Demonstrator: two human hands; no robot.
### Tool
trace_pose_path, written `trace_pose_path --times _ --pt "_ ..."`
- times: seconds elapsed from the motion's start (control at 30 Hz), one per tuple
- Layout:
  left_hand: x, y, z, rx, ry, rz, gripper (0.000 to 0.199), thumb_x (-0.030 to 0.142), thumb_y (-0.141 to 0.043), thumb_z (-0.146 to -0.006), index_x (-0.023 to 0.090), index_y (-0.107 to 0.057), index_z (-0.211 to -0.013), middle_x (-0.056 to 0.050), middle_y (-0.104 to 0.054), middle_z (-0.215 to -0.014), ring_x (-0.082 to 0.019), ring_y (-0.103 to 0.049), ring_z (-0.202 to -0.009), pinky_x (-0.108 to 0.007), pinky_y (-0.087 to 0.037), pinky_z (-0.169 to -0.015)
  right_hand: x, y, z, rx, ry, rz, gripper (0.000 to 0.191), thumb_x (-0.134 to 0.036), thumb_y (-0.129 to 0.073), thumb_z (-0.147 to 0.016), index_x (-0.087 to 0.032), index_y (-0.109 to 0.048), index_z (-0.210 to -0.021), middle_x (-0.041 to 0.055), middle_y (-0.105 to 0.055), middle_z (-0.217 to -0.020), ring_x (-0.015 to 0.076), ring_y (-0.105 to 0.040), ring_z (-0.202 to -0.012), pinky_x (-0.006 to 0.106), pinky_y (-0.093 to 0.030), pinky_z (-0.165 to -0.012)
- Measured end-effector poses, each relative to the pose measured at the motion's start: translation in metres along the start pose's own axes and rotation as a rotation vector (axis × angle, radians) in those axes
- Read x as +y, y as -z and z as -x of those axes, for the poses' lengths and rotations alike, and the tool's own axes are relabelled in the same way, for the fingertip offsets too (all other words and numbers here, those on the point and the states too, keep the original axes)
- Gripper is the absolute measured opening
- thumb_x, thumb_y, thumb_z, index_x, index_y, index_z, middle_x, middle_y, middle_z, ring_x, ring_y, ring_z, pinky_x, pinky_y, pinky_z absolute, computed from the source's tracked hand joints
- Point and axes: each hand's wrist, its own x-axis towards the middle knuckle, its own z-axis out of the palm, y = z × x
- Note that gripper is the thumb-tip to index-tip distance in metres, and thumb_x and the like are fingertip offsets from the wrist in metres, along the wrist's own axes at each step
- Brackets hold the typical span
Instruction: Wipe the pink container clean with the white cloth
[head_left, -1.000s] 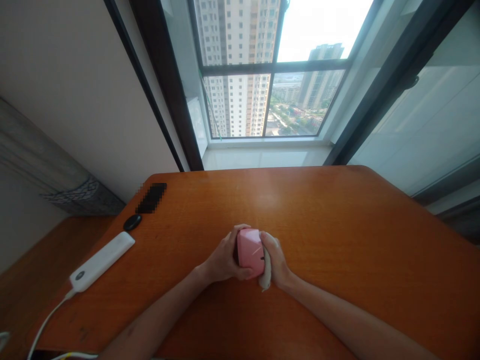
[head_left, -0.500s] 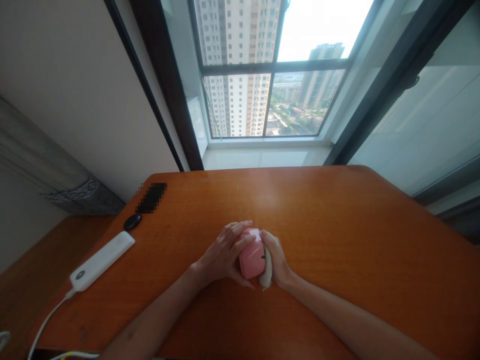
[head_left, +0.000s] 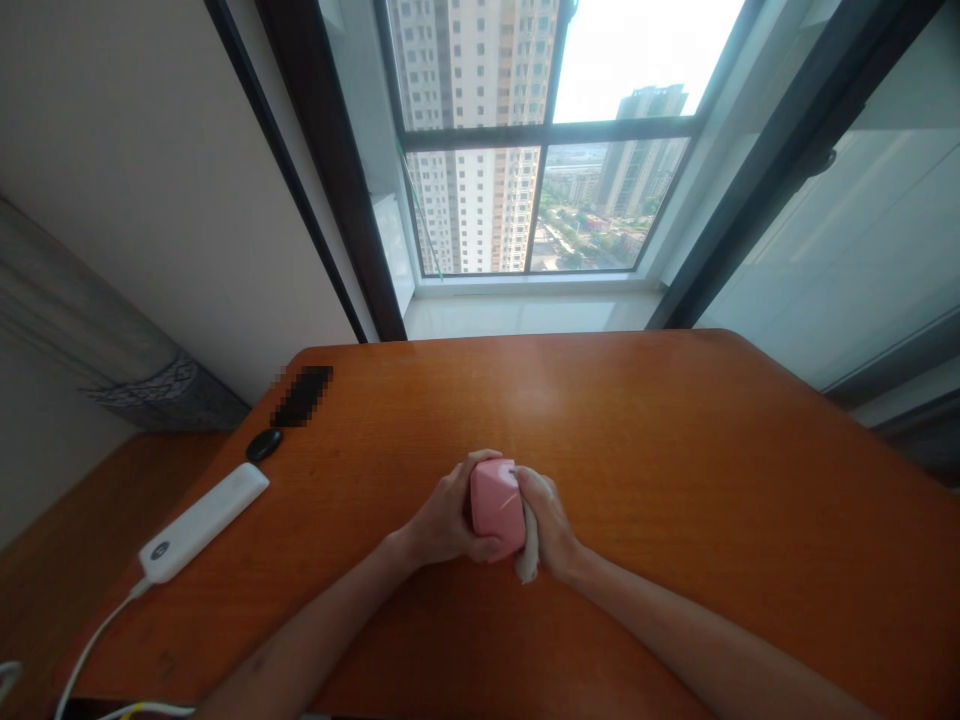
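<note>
A small pink box-like object [head_left: 498,508] is held up over the near middle of the wooden table. My left hand [head_left: 448,515] wraps round its left side, with the fingers at the top and the thumb at the lower edge. On the other side, my right hand [head_left: 551,522] is closed on a pale cloth [head_left: 529,550] and presses it against the right side of the pink object. Most of the cloth is hidden by the right hand and the object.
Along the table's [head_left: 675,430] left side lie a white power strip [head_left: 202,523] with a cable, a black oval object [head_left: 264,445] and a pixelated dark item [head_left: 302,396]. Beyond the far edge is a window [head_left: 544,200]; a curtain [head_left: 172,385] hangs at left.
My left hand has shifted its grip, the fingers drawing back from the top of the pink object and the thumb now resting on it. The object has turned and moved slightly left.
</note>
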Motion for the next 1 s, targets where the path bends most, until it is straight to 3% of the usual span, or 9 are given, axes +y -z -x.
trace_pose_path --times 0.1,0.23,0.37,0.47,0.57,0.67,0.8,0.9,1.0 --pt "-0.004 0.001 0.002 0.006 -0.03 -0.022 0.124 0.082 -0.092 -0.067 0.024 -0.04 -0.164 -0.019 -0.06 -0.154 -0.04 -0.067 -0.133 -0.055 -0.055 -0.117 -0.002 -0.001 0.0 -0.008 0.003 -0.004 0.07 -0.085 -0.064 -0.092 -0.021 -0.06 -0.064 -0.0009 -0.049 -0.061 0.0148 -0.039 -0.059 0.029 -0.038 -0.052" --pt "-0.01 0.01 -0.002 0.004 -0.325 -0.326 0.148 0.084 -0.099 -0.054 0.031 -0.027 -0.171 -0.024 -0.043 -0.17 -0.051 -0.052 -0.152 -0.066 -0.045 -0.126 -0.001 -0.001 -0.002 0.006 0.012 -0.034 0.069 -0.084 -0.066 -0.092 -0.021 -0.059 -0.065 -0.0004 -0.05 -0.064 0.0153 -0.039 -0.062 0.029 -0.039 -0.054" --pt "-0.01 0.017 -0.006 -0.034 -0.533 -0.59 0.141 0.077 -0.1 -0.062 0.034 -0.023 -0.171 -0.024 -0.045 -0.17 -0.048 -0.052 -0.154 -0.069 -0.04 -0.13 0.004 -0.001 -0.005 0.024 0.013 -0.076 0.067 -0.082 -0.067 -0.092 -0.021 -0.061 -0.067 0.0008 -0.055 -0.068 0.016 -0.04 -0.065 0.029 -0.041 -0.057" --pt "-0.007 0.015 -0.007 -0.01 -0.519 -0.585 0.125 0.072 -0.097 -0.073 0.031 -0.029 -0.168 -0.023 -0.053 -0.162 -0.043 -0.058 -0.148 -0.064 -0.046 -0.127 0.007 -0.001 -0.006 0.048 0.021 -0.076 0.066 -0.082 -0.067 -0.091 -0.021 -0.061 -0.066 0.0009 -0.056 -0.068 0.0163 -0.04 -0.066 0.03 -0.042 -0.059" --pt "-0.003 0.009 -0.007 0.02 -0.443 -0.415 0.123 0.068 -0.099 -0.067 0.029 -0.036 -0.165 -0.02 -0.058 -0.155 -0.042 -0.062 -0.142 -0.058 -0.053 -0.122 0.007 0.0 -0.006 0.038 0.027 -0.069 0.066 -0.082 -0.066 -0.092 -0.021 -0.062 -0.067 0.0002 -0.054 -0.066 0.0164 -0.041 -0.065 0.03 -0.042 -0.059" --pt "0.002 0.005 -0.006 0.029 -0.269 -0.198 0.116 0.064 -0.099 -0.063 0.029 -0.042 -0.157 -0.015 -0.064 -0.144 -0.038 -0.069 -0.128 -0.052 -0.059 -0.111 0.004 -0.001 -0.004 0.002 0.024 -0.046 0.068 -0.085 -0.064 -0.091 -0.021 -0.061 -0.067 -0.0003 -0.05 -0.064 0.0161 -0.04 -0.062 0.03 -0.041 -0.056" --pt "0.003 0.002 -0.003 -0.046 -0.008 0.035 0.106 0.071 -0.091 -0.071 0.024 -0.046 -0.154 -0.013 -0.068 -0.136 -0.031 -0.073 -0.109 -0.046 -0.062 -0.101 0.0 -0.002 0.0 0.009 -0.013 -0.002 0.071 -0.088 -0.063 -0.089 -0.022 -0.056 -0.063 -0.0009 -0.046 -0.059 0.0152 -0.039 -0.057 0.029 -0.037 -0.05" --pt "-0.003 0.002 -0.001 -0.035 -0.032 0.016 0.118 0.073 -0.094 -0.07 0.024 -0.038 -0.162 -0.017 -0.06 -0.15 -0.037 -0.069 -0.126 -0.052 -0.059 -0.111 0.0 -0.002 0.001 0.0 -0.026 0.017 0.073 -0.091 -0.063 -0.087 -0.022 -0.055 -0.062 -0.0015 -0.045 -0.059 0.0147 -0.039 -0.057 0.028 -0.037 -0.049" --pt "-0.01 0.008 -0.001 -0.015 -0.24 -0.189 0.139 0.073 -0.101 -0.06 0.028 -0.028 -0.17 -0.022 -0.045 -0.166 -0.046 -0.057 -0.147 -0.062 -0.05 -0.123 0.001 0.0 0.0 0.012 -0.03 0.02 0.074 -0.092 -0.063 -0.086 -0.022 -0.056 -0.064 -0.0014 -0.046 -0.06 0.015 -0.04 -0.059 0.029 -0.041 -0.052"
